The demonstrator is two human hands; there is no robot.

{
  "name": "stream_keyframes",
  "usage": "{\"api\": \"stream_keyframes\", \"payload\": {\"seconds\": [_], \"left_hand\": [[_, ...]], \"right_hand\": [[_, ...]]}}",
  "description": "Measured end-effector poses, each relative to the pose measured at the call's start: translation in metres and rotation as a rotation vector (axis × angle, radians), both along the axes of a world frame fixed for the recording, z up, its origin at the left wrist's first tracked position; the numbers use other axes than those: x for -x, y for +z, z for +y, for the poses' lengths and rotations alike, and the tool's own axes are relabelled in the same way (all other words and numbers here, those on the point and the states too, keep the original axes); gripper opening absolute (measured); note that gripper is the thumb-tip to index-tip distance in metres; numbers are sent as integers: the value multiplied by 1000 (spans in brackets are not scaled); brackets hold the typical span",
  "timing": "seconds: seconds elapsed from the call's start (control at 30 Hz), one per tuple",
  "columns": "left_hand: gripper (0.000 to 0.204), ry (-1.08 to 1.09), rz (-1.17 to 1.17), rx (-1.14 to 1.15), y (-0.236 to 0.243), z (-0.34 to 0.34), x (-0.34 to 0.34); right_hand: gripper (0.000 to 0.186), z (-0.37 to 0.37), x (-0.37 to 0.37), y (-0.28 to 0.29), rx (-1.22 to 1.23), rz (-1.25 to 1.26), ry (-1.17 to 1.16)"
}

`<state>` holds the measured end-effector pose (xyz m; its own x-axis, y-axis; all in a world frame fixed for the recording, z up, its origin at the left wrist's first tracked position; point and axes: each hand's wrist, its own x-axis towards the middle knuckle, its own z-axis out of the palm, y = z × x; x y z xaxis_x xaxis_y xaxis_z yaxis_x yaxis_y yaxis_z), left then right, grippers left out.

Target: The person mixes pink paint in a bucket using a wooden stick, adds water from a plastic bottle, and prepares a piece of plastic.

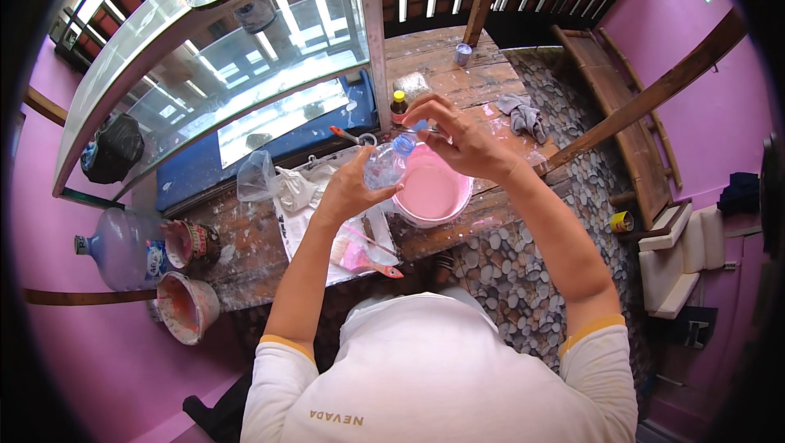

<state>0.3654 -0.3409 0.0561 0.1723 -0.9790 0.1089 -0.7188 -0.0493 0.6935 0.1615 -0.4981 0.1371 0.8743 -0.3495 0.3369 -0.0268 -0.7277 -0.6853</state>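
My left hand [352,185] is wrapped round a small clear plastic bottle [383,168], which tilts with its blue-tinted neck toward the upper right. Close to that neck, my right hand [458,139] is bent in a pinch. A small blue piece that looks like the bottle cap [420,125] shows at its fingers. Below both hands stands a bucket of pink paint [432,189]. A paintbrush [368,261] with a red handle and pink on its bristles lies on a white sheet [335,273] left of the bucket.
A glass display case [245,107] stands on the paint-stained wooden table [245,267]. Around it are a dark bottle with a yellow cap [398,106], a grey rag [523,117], a crumpled plastic bag [257,176], a water jug [123,248] and stained buckets [188,307]. A bamboo bench [613,116] is at right.
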Motion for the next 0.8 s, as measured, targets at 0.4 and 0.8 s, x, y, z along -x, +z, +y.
{"api": "stream_keyframes", "payload": {"seconds": [0.4,0.8], "left_hand": [[82,-197,-180,-384,1,-4,-16],[64,-357,-273,-360,-7,-9,-21]], "right_hand": [[25,11,79,-50,-308,9,-498],[24,17,102,-83,-392,-38,-563]]}}
